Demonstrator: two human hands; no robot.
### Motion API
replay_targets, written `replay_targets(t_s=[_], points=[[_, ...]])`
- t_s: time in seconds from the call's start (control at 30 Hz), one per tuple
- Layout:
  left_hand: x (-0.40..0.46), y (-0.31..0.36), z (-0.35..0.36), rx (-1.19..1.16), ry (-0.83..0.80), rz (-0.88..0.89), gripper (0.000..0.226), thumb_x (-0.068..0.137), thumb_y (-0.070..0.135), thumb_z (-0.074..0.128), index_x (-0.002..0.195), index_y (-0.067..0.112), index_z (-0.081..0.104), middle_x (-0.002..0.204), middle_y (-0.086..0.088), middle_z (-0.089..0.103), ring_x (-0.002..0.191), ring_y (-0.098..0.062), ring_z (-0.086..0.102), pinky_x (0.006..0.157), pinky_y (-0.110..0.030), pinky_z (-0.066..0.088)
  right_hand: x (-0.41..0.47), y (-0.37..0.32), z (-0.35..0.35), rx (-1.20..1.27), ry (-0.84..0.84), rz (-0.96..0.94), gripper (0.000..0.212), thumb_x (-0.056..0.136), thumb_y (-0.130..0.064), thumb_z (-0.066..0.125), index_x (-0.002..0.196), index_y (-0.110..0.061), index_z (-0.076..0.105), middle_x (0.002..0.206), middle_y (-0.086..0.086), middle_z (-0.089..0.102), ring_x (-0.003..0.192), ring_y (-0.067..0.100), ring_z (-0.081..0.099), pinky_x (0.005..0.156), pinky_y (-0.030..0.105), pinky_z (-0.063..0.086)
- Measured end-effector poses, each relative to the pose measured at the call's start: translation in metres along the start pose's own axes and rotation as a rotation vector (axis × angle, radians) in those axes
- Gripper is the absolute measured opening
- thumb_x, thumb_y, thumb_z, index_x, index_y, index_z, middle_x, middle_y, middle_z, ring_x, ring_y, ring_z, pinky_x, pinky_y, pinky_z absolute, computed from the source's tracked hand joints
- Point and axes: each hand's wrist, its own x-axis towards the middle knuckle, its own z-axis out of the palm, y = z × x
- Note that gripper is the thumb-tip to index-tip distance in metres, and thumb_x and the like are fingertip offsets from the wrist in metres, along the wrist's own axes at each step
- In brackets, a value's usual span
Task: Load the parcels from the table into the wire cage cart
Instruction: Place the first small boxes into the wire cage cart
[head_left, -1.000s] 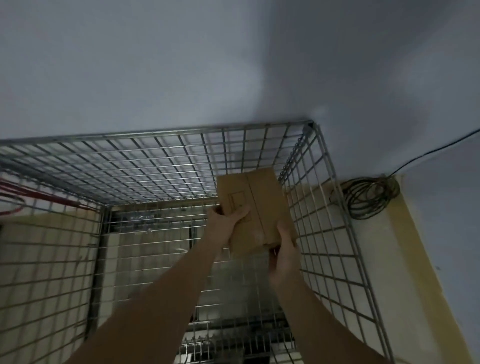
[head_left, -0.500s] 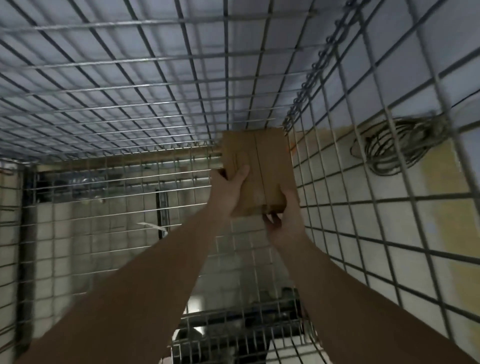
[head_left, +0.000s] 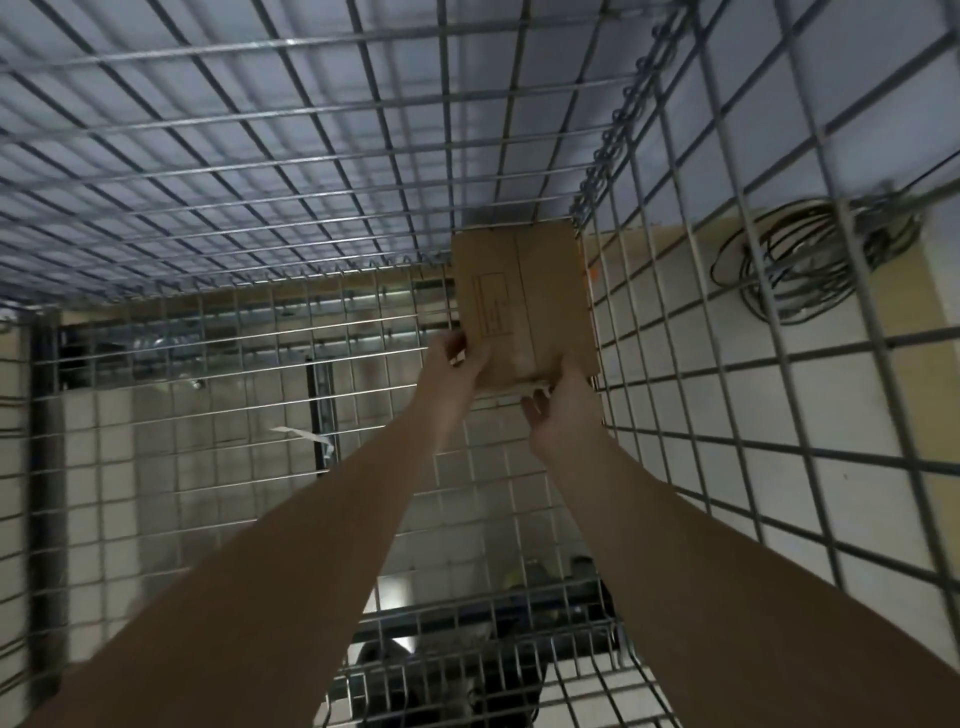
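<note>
A: Nearest, two bare forearms are extended into the wire cage cart (head_left: 218, 171) from 6 o'clock. Grip state?

B: Left hand (head_left: 453, 370) is curled on the parcel's near left corner, thumb laid on top. Right hand (head_left: 560, 415) is cupped under the near right edge, fingers loosely bent, contact partly hidden.

A: Parcel location?

B: Cardboard parcel (head_left: 524, 306) is held low in the far right corner, at 1 o'clock, flat against both mesh walls. Resting or not cannot be told. Likely tucked there so floor space is saved.

A: Materials?

B: Plain brown box, centre seam, printed label outline. Galvanised square mesh. Beyond it, a coiled cable (head_left: 800, 260) is seen on the tiled floor at 2 o'clock.
</note>
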Motion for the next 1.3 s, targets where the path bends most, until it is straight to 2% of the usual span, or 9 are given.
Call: replay_targets(t_s=[0.07, 0.17, 0.23, 0.37, 0.5, 0.6, 0.73, 0.97, 1.3], points=[[-0.019, 0.012, -0.01, 0.091, -0.08, 0.038, 0.051, 0.102, 0.026, 0.062, 0.151, 0.02, 0.047, 0.14, 0.013, 0.057, 0.124, -0.007, 0.055, 0.103, -0.028, 0.047, -0.014, -0.006, -0.006, -0.104, -0.018, 0.039, 0.031, 0.097, -0.038, 0.062, 0.118, -0.016, 0.059, 0.106, 0.004, 0.055, 0.112, 0.024, 0.057, 0.093, 0.036, 0.052], [-0.055, 0.053, -0.023, 0.229, -0.106, 0.102, 0.039, 0.101, 0.028, 0.062, 0.137, 0.039, 0.049, 0.104, 0.031, 0.052, 0.091, 0.005, 0.053, 0.07, -0.009, 0.041, -0.051, -0.033, -0.005, -0.334, -0.047, 0.036, 0.016, 0.098, -0.021, 0.057, 0.103, -0.007, 0.064, 0.091, 0.005, 0.051, 0.094, 0.024, 0.055, 0.092, 0.036, 0.053], [-0.078, 0.093, -0.034, 0.307, -0.085, 0.144, 0.033, 0.101, 0.023, 0.062, 0.121, 0.042, 0.044, 0.092, 0.019, 0.057, 0.074, -0.005, 0.057, 0.054, -0.009, 0.04, -0.086, -0.064, 0.004, -0.552, -0.152, -0.044, 0.02, 0.1, -0.011, 0.055, 0.109, 0.003, 0.066, 0.084, 0.011, 0.055, 0.078, 0.026, 0.056, 0.083, 0.035, 0.055], [-0.135, 0.188, -0.068, 0.437, -0.047, 0.254, 0.034, 0.101, 0.016, 0.061, 0.133, 0.025, 0.055, 0.121, 0.005, 0.055, 0.11, -0.018, 0.06, 0.095, -0.029, 0.048, -0.202, -0.13, 0.027, -0.918, -0.274, -0.245, 0.015, 0.096, -0.021, 0.064, 0.106, -0.011, 0.07, 0.085, 0.01, 0.062, 0.074, 0.023, 0.061, 0.087, 0.044, 0.059], [-0.223, 0.285, -0.118, 0.751, -0.014, 0.431, 0.057, 0.103, 0.037, 0.057, 0.155, 0.022, 0.039, 0.159, 0.003, 0.04, 0.142, -0.017, 0.041, 0.115, -0.032, 0.034, -0.338, -0.191, 0.045, -1.327, -0.405, -0.589, 0.027, 0.094, -0.03, 0.063, 0.069, -0.022, 0.058, 0.071, 0.001, 0.057, 0.07, 0.018, 0.057, 0.071, 0.03, 0.045], [-0.298, 0.358, -0.158, 0.929, 0.079, 0.536, 0.055, 0.103, 0.039, 0.054, 0.154, 0.024, 0.04, 0.16, -0.001, 0.042, 0.143, -0.022, 0.043, 0.115, -0.034, 0.034, -0.45, -0.24, 0.051, -1.535, -0.452, -0.854, 0.017, 0.099, -0.036, 0.059, 0.092, -0.021, 0.062, 0.085, -0.005, 0.058, 0.088, 0.019, 0.06, 0.083, 0.034, 0.044], [-0.422, 0.442, -0.214, 1.044, 0.214, 0.667, 0.062, 0.103, 0.044, 0.053, 0.158, 0.021, 0.034, 0.163, 0.0, 0.037, 0.146, -0.023, 0.038, 0.118, -0.034, 0.03, -0.608, -0.295, 0.032, -1.592, -0.443, -1.194, 0.058, 0.101, -0.038, 0.059, 0.152, -0.012, 0.046, 0.15, 0.01, 0.053, 0.134, 0.026, 0.053, 0.108, 0.033, 0.04], [-0.663, 0.524, -0.293, 1.105, 0.498, 0.764, 0.068, 0.102, 0.053, 0.048, 0.16, 0.022, 0.03, 0.166, 0.0, 0.032, 0.149, -0.023, 0.034, 0.12, -0.039, 0.029, -0.842, -0.327, -0.046, -1.635, -0.283, -1.586, 0.065, 0.099, -0.049, 0.054, 0.157, -0.026, 0.036, 0.148, 0.005, 0.055, 0.131, 0.025, 0.054, 0.108, 0.039, 0.045], [-0.919, 0.476, -0.38, 1.05, 0.854, 0.739, 0.07, 0.101, 0.055, 0.049, 0.16, 0.022, 0.03, 0.164, 0.0, 0.037, 0.144, -0.026, 0.042, 0.117, -0.043, 0.036, -1.03, -0.251, -0.108, -1.61, -0.369, -1.931, 0.074, 0.098, -0.055, 0.053, 0.161, -0.026, 0.027, 0.164, 0.0, 0.036, 0.147, 0.022, 0.038, 0.116, 0.037, 0.037]])
